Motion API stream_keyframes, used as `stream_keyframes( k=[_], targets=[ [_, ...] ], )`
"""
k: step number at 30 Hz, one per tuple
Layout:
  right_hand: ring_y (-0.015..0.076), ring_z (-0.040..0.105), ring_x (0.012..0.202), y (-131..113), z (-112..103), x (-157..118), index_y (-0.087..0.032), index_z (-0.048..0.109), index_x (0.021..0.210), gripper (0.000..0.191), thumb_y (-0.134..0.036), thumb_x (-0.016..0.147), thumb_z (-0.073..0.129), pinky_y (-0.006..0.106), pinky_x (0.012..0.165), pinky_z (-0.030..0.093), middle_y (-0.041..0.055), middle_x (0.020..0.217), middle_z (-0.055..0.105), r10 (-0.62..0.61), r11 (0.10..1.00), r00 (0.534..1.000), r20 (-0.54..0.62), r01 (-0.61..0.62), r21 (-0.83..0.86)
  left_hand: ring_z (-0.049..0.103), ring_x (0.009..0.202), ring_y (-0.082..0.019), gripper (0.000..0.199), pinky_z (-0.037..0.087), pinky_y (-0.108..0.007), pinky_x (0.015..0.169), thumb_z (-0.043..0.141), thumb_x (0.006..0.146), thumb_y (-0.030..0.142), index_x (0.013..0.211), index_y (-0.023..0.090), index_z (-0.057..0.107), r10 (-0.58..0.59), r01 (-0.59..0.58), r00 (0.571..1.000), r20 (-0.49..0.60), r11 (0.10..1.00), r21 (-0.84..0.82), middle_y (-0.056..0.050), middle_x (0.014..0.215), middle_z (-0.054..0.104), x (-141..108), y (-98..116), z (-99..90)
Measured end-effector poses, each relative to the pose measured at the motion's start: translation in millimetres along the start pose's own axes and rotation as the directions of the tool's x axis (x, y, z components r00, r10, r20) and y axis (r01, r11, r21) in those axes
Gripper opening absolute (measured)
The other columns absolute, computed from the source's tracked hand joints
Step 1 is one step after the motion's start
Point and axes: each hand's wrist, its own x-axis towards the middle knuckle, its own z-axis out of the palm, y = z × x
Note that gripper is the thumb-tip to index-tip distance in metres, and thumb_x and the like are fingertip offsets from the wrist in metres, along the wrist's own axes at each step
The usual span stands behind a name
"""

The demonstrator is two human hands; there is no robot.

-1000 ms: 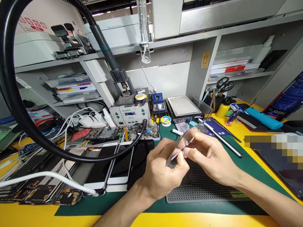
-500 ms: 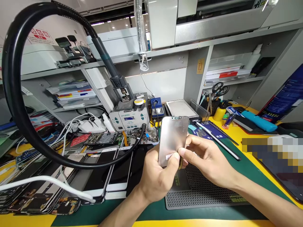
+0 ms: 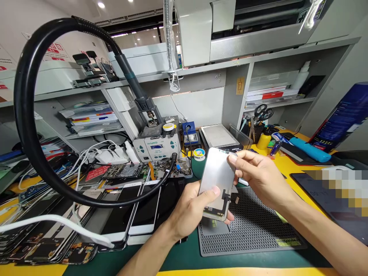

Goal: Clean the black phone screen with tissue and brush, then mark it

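A phone screen panel (image 3: 215,172) with a silvery back is held tilted above the grey perforated mat (image 3: 247,230). A dark flex cable and a black strip show at its lower end. My left hand (image 3: 194,207) grips its left side, thumb on the silvery back and fingertips showing beyond the lower right edge. My right hand (image 3: 253,168) pinches the upper right corner between thumb and fingers. A small brownish piece (image 3: 237,200) lies on the mat just right of the panel.
A black hose (image 3: 24,115) loops across the left side. Phones (image 3: 145,207) and stacked screens lie at the left. Behind stand a hot-air station (image 3: 156,147) and a solder spool (image 3: 199,154). A large dark tablet (image 3: 324,199) lies right, scissors (image 3: 263,112) behind.
The panel has turned and tilted, so its lower end and flex cable now show. My right hand has moved from its lower part to the upper right corner. The camera view has shifted slightly.
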Motion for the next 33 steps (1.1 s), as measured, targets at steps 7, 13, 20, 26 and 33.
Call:
stream_keyframes(
  k=[7,13,20,26,33],
  targets=[
    [0.0123,0.053,0.054,8,-1,8,-0.017,0.058,0.065,0.04,-0.049,0.088,0.064,0.027,0.052,0.047,0.0003,0.061,0.056,0.037,0.999,0.998,-0.045,-0.038,-0.036,0.071,0.067,-0.02,0.026,0.059,-0.031,0.059,0.071,0.08,0.025,0.1,0.01,0.066,-0.031,0.036,0.999,0.042,0.992,-0.118,-0.012,0.086,0.072,9,-8,-2.9],
    [0.0175,0.064,0.07,5,0,6,-0.014,0.07,0.098,0.027,-0.038,0.087,0.065,0.028,0.057,0.048,0.0075,0.083,0.069,0.185,0.976,0.96,0.209,-0.205,0.078,0.071,0.072,-0.023,0.03,0.057,-0.027,0.048,0.065,0.086,0.031,0.107,0.01,0.065,0.095,-0.116,0.985,-0.146,0.983,-0.144,-0.013,0.095,0.069,10,-3,-6.5],
    [0.0125,0.061,0.063,5,15,-3,-0.015,0.067,0.084,0.027,-0.041,0.085,0.07,0.027,0.062,0.048,0.0012,0.07,0.065,0.177,0.984,0.915,0.363,-0.166,-0.062,0.072,0.071,-0.025,0.027,0.058,-0.03,0.053,0.063,0.086,0.032,0.099,0.008,0.062,0.103,-0.134,0.971,-0.214,0.982,-0.133,-0.013,0.083,0.07,9,-2,-4.0],
    [0.0119,0.061,0.062,8,14,-3,-0.016,0.065,0.084,0.027,-0.043,0.087,0.068,0.026,0.061,0.048,0.0002,0.068,0.065,0.183,0.982,0.917,0.354,-0.155,-0.105,0.072,0.068,-0.025,0.024,0.058,-0.033,0.054,0.063,0.086,0.029,0.1,0.009,0.061,0.064,-0.118,0.965,-0.256,0.973,-0.201,-0.01,0.079,0.071,9,0,-1.1],
    [0.0131,0.06,0.06,6,15,-3,-0.016,0.064,0.081,0.032,-0.048,0.085,0.068,0.028,0.061,0.049,0.001,0.067,0.066,0.185,0.978,0.929,0.321,-0.142,-0.151,0.073,0.074,-0.027,0.041,0.06,-0.035,0.058,0.056,0.09,0.043,0.105,0.006,0.065,0.043,-0.116,0.97,-0.24,0.948,-0.297,-0.014,0.081,0.072,8,0,-1.0]
  ],
)
